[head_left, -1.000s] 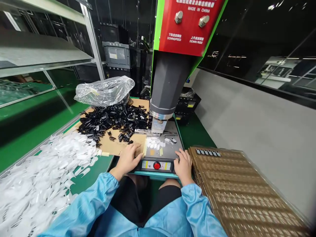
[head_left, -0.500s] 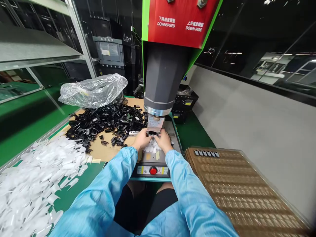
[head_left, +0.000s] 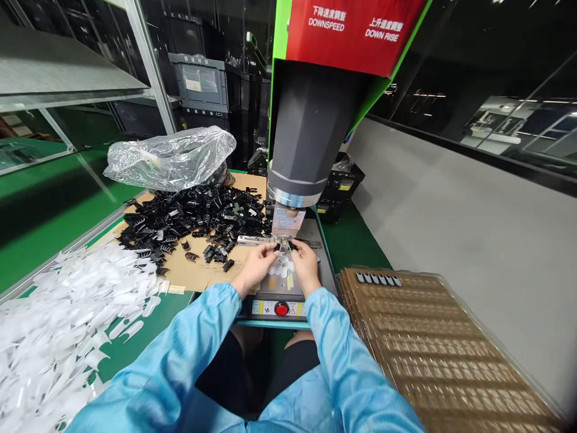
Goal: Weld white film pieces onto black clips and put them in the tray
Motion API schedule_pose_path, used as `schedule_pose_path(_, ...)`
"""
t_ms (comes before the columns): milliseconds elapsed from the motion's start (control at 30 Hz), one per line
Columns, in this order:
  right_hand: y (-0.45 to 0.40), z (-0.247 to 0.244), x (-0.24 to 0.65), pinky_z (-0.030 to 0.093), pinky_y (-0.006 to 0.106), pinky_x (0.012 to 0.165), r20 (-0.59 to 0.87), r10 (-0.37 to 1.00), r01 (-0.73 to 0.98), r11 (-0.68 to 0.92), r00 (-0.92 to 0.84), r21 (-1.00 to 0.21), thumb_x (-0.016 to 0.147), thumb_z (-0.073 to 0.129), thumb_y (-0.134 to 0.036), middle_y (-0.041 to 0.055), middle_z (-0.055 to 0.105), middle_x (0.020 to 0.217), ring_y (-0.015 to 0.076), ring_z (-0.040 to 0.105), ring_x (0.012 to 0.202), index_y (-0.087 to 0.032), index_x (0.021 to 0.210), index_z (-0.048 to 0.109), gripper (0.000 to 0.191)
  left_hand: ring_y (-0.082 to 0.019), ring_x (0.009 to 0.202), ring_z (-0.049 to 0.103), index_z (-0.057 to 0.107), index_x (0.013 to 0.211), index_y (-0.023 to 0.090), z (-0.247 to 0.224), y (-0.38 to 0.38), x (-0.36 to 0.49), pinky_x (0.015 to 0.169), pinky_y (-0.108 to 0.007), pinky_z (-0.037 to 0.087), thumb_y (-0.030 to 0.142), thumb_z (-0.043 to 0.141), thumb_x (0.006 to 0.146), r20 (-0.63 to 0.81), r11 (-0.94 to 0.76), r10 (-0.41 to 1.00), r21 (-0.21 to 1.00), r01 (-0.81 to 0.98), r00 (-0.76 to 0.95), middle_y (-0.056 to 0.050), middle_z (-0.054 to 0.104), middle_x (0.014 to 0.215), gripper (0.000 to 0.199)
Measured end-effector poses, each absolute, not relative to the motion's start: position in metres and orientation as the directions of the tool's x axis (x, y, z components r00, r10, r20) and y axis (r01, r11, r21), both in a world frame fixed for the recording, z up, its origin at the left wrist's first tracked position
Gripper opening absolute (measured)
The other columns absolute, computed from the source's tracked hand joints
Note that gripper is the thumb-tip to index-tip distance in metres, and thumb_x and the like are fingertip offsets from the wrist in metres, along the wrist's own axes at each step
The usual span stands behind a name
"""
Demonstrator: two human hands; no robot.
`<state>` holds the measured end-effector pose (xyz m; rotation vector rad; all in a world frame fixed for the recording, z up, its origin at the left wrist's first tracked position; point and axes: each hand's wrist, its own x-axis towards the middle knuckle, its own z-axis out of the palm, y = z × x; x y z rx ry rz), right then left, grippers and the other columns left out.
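Note:
My left hand (head_left: 258, 266) and my right hand (head_left: 306, 264) face each other at the small metal fixture (head_left: 283, 242) under the press head (head_left: 288, 218). Thumb and fingers of each are pinched on a small black plastic part, the left one (head_left: 276, 246) and the right one (head_left: 293, 245) on either side of the fixture. Whether these are two parts or two ends of one, I cannot tell. Several white curved pieces (head_left: 282, 266) lie on the press's metal base (head_left: 315, 231) between my hands.
A heap of black plastic parts (head_left: 198, 216) lies on cardboard at the left, with a clear plastic bag (head_left: 171, 157) behind. White curved pieces (head_left: 67, 325) are piled nearer. Stacked brown trays (head_left: 433, 337) stand right, one holding several grey pieces (head_left: 377, 279). A red button (head_left: 282, 308) fronts the press.
My hands have drawn slightly apart and back from the fixture, which now shows between them. Black parts show at my fingertips. The camera view has shifted a little.

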<state>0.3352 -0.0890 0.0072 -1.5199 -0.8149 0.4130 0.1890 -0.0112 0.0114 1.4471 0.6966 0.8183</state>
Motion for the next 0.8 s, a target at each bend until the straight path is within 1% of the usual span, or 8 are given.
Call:
schedule_pose_path(100, -0.134, -0.003, 0.297, 0.062, 0.043, 0.090, 0.197, 0.711, 0.087, 0.189, 0.675, -0.978, 0.079, 0.064, -0.029, 0.0112, 0.077, 0.112, 0.0253, 0.075, 0.099, -0.019, 0.119, 0.069, 0.042, -0.017, 0.082, 0.071, 0.072, 0.116, 0.016, 0.007, -0.060, 0.151, 0.082, -0.031, 0.058, 0.045, 0.092, 0.075, -0.032, 0.205, 0.797, 0.954, -0.219, 0.603, -0.006, 0.077, 0.093, 0.054)
schedule_pose_path(167, -0.166, -0.007, 0.269, 0.063, 0.044, 0.094, 0.186, 0.737, 0.025, 0.224, 0.649, -0.974, 0.081, 0.067, -0.026, 0.0107, 0.077, 0.115, 0.0257, 0.075, 0.104, -0.021, 0.118, 0.068, 0.037, -0.019, 0.089, 0.074, 0.070, 0.113, 0.017, 0.006, -0.092, 0.128, 0.086, -0.032, 0.058, 0.043, 0.095, 0.074, -0.065, 0.281, 0.790, 0.922, -0.266, 0.610, -0.007, 0.079, 0.099, 0.052)
schedule_pose_path(233, -0.192, -0.007, 0.245, 0.062, 0.045, 0.099, 0.180, 0.755, 0.000, 0.233, 0.630, -0.973, 0.085, 0.067, -0.023, 0.0101, 0.076, 0.118, 0.0253, 0.074, 0.110, -0.022, 0.118, 0.068, 0.033, -0.019, 0.093, 0.074, 0.070, 0.111, 0.018, 0.005, -0.119, 0.110, 0.087, -0.032, 0.059, 0.041, 0.095, 0.076, -0.092, 0.330, 0.792, 0.897, -0.296, 0.604, -0.008, 0.079, 0.105, 0.049)
schedule_pose_path(300, -0.212, -0.006, 0.227, 0.061, 0.045, 0.104, 0.176, 0.774, 0.004, 0.219, 0.608, -0.976, 0.088, 0.067, -0.022, 0.0094, 0.076, 0.121, 0.0244, 0.073, 0.114, -0.023, 0.120, 0.068, 0.032, -0.017, 0.089, 0.073, 0.070, 0.112, 0.019, 0.004, -0.138, 0.096, 0.084, -0.029, 0.059, 0.039, 0.094, 0.077, -0.113, 0.353, 0.792, 0.886, -0.300, 0.601, -0.006, 0.079, 0.104, 0.047)
schedule_pose_path(433, -0.233, -0.008, 0.210, 0.058, 0.044, 0.112, 0.181, 0.800, 0.039, 0.194, 0.572, -0.980, 0.090, 0.067, -0.021, 0.0085, 0.075, 0.127, 0.0227, 0.071, 0.121, -0.024, 0.123, 0.069, 0.033, -0.013, 0.078, 0.069, 0.069, 0.113, 0.020, -0.004, -0.158, 0.083, 0.078, -0.026, 0.057, 0.039, 0.093, 0.080, -0.131, 0.386, 0.769, 0.875, -0.292, 0.626, -0.003, 0.077, 0.095, 0.045)
schedule_pose_path(633, -0.245, -0.018, 0.206, 0.056, 0.048, 0.114, 0.176, 0.785, 0.060, 0.175, 0.594, -0.983, 0.091, 0.070, -0.025, 0.0096, 0.075, 0.125, 0.0242, 0.071, 0.122, -0.024, 0.121, 0.068, 0.030, -0.010, 0.076, 0.067, 0.070, 0.111, 0.020, -0.015, -0.168, 0.081, 0.077, -0.025, 0.057, 0.041, 0.092, 0.081, -0.110, 0.391, 0.759, 0.865, -0.314, 0.642, -0.003, 0.076, 0.101, 0.043)
schedule_pose_path(800, -0.249, -0.021, 0.205, 0.054, 0.050, 0.117, 0.170, 0.782, 0.069, 0.162, 0.600, -0.984, 0.092, 0.070, -0.027, 0.0103, 0.074, 0.130, 0.0246, 0.070, 0.125, -0.025, 0.122, 0.068, 0.030, -0.012, 0.074, 0.068, 0.070, 0.110, 0.020, -0.014, -0.168, 0.081, 0.077, -0.026, 0.056, 0.043, 0.091, 0.081, -0.082, 0.377, 0.752, 0.867, -0.325, 0.654, -0.001, 0.074, 0.089, 0.043)
